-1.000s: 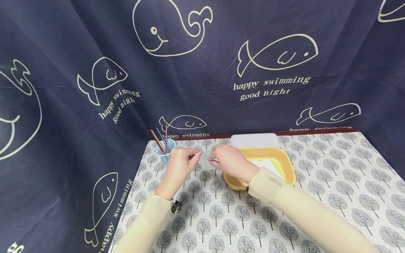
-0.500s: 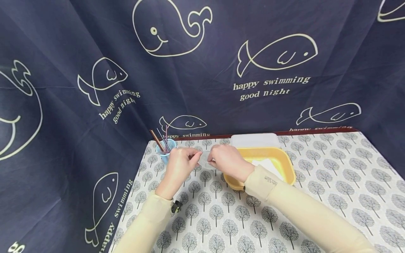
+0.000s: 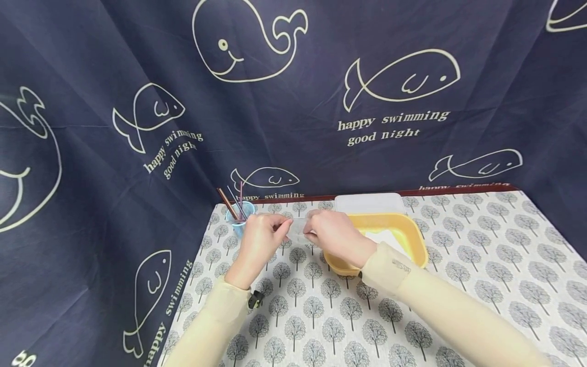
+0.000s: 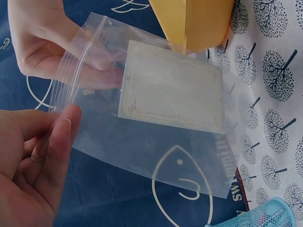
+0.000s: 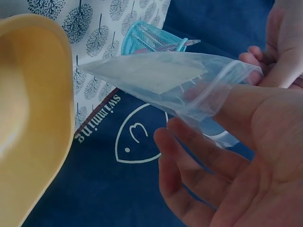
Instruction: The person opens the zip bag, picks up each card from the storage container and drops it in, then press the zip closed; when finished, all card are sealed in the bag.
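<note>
A clear zip-lock bag (image 4: pixel 156 156) with a pale, rectangular card (image 4: pixel 173 87) with an ornate border inside it is stretched between both hands. My left hand (image 3: pixel 261 242) pinches the ridged zip edge at its mouth, thumb against fingers, as the left wrist view shows. My right hand (image 3: pixel 337 234) is at the same mouth; in the right wrist view its thumb reaches in past the zip strip, while the curled fingers (image 5: pixel 189 156) lie outside the wall. Seen through the plastic in the left wrist view, its fingertips are close to the card's edge.
Behind my left hand stands a blue mesh cup (image 3: pixel 240 209) holding several thin sticks. A yellow tub (image 3: pixel 415 239) with white paper (image 3: pixel 390 239) inside sits beside my right forearm. Behind it lies a white flat object (image 3: pixel 369 203). A dark fish-print curtain (image 3: pixel 293 127) hangs beyond the tree-print tablecloth (image 3: pixel 330 321).
My right hand shifted slightly left with its thumb tucked in, then moved back a little to the right. My left hand, the cup and the tub stay put.
</note>
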`<action>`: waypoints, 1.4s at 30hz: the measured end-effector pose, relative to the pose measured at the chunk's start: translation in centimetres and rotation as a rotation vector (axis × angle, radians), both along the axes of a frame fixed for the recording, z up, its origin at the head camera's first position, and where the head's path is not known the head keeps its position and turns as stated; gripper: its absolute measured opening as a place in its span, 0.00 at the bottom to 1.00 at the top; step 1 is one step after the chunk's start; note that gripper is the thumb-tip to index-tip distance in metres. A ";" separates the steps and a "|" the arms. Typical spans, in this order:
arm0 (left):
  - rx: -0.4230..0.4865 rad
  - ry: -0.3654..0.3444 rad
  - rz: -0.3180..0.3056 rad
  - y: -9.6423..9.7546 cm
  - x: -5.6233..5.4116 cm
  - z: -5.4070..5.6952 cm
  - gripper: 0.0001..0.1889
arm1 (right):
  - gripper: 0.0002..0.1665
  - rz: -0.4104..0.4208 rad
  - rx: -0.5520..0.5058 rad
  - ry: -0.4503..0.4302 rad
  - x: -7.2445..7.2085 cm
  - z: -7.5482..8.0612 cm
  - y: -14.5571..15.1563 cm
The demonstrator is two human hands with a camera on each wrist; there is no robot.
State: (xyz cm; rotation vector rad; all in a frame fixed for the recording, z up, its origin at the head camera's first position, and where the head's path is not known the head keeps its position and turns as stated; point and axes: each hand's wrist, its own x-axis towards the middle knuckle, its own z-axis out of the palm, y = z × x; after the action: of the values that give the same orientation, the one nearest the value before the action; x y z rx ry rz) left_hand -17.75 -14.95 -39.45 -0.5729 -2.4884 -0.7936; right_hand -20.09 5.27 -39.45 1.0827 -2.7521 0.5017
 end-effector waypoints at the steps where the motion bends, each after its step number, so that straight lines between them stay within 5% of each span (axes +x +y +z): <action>1: -0.003 0.000 0.002 0.0 0.0 0.0 0.06 | 0.03 -0.006 -0.008 -0.004 0.1 0.1 0.2; 11: 0.030 -0.024 0.004 0.0 0.2 0.1 0.06 | 0.04 -0.054 -0.156 0.090 1.2 1.1 3.4; 20: 0.020 -0.014 0.009 -0.1 0.2 0.1 0.06 | 0.07 -0.135 -0.129 0.044 0.7 1.2 7.4; 29: 0.025 -0.016 0.005 -0.2 0.2 0.2 0.06 | 0.08 -0.209 -0.070 0.007 -1.5 -1.2 11.2; 42: 0.025 0.003 -0.004 -0.4 0.3 -0.2 0.05 | 0.04 -0.200 0.036 -0.083 -3.5 -5.2 15.1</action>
State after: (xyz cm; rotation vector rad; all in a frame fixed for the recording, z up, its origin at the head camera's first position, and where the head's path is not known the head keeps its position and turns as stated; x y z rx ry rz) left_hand -17.45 -15.30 -39.63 -0.5702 -2.4718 -0.8243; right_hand -23.55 20.35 -44.68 0.7983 -2.9106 0.4812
